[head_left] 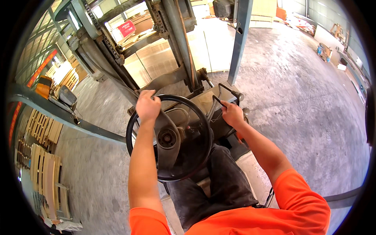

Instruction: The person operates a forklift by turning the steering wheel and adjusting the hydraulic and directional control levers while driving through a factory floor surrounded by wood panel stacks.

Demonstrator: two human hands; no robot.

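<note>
Black steering wheel [167, 138] is gripped at its upper left by the left hand [148, 106]; just beyond its right rim, a slanting lever [217, 100] is gripped by the right hand [232, 114].

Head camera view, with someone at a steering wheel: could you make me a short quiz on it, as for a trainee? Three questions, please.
1. True or false: the bare left hand is on the round, black steering wheel.
2. Fill the blank: the bare right hand holds a thin, dark ____.
3. What stands beyond the tall, dark metal mast: A, a white plastic barrel; B, flat-sided light-brown stacks; C, a green tractor?

Key: 1, true. 2, lever. 3, B.
</note>
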